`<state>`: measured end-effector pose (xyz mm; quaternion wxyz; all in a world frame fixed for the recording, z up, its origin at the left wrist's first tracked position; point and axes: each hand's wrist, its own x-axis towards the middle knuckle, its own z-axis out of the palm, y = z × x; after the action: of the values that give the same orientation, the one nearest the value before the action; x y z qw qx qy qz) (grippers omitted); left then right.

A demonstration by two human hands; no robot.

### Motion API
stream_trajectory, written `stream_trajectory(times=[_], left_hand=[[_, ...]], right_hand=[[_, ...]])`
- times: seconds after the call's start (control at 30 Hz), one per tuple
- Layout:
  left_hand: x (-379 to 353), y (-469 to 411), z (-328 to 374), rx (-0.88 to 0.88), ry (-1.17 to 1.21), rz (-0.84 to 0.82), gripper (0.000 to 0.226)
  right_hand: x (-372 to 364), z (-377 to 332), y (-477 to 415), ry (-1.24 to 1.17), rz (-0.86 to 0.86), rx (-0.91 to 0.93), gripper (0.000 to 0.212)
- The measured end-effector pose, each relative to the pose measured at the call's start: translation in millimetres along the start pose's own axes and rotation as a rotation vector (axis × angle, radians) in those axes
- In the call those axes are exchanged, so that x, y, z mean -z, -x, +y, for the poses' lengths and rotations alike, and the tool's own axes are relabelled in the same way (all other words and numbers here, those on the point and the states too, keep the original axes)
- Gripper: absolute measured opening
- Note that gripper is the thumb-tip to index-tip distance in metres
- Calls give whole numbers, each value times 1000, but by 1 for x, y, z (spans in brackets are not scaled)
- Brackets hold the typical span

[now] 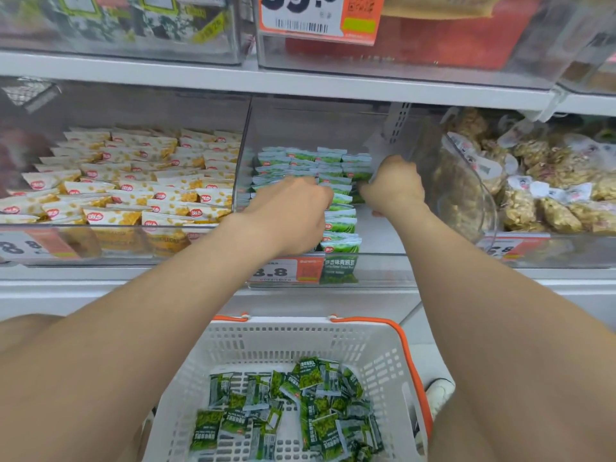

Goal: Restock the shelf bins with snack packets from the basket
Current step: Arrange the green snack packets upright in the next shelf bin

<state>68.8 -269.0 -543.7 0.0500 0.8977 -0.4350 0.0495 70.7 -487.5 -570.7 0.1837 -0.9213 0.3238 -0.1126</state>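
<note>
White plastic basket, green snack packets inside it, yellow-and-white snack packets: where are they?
White plastic basket (383, 358): head view, right inner wall.
Green snack packets (310, 376): head view, one top packet.
Yellow-and-white snack packets (113, 217): head view, one front packet.

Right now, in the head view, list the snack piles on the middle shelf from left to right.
Left to right: yellow-and-white packets, green packets, clear bags of brown snacks.
</note>
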Motion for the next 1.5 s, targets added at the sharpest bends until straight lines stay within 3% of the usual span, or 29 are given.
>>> stream_trajectory(times=[0.23,0.4,0.57,0.7,0.8,0.87,0.97,1.03,1.1,1.17,1.3,1.4,1.5], left_hand=[[5,6,1,29,40,41,24],[10,11,6,27,39,68,23],[12,15,4,30,47,58,25],[14,24,1,17,68,91,28],[18,34,8,13,98,141,29],[20,42,16,6,135,199,27],[25,58,32,-44,191,369,12],[28,71,44,-39,191,395,11],[24,84,54,-16,148,292,25],[10,96,59,-9,103,59,33],[-50,119,57,-50,39,-510,28],[-106,139,53,-41,-1,-801,27],[-153,158,53,-53,-75,-1027,29]], right_hand=[[-5,2,-9,-160,-169,-2,37],[-11,5,-19,-185,-137,-23,56],[-18,2,-21,-104,-108,14,40],[-3,5,-14,-114,-300,36,10],[23,10,6,-91,-436,102,33],[46,6,30,-70,-364,170,31],[79,-1,81,-66,-75,360,30],[98,-4,121,-111,68,465,27],[106,-1,155,-100,62,523,20],[103,4,185,-33,-63,561,19],[69,18,230,275,-415,662,15],[36,32,254,447,-593,772,9],[8,41,269,550,-699,864,25]])
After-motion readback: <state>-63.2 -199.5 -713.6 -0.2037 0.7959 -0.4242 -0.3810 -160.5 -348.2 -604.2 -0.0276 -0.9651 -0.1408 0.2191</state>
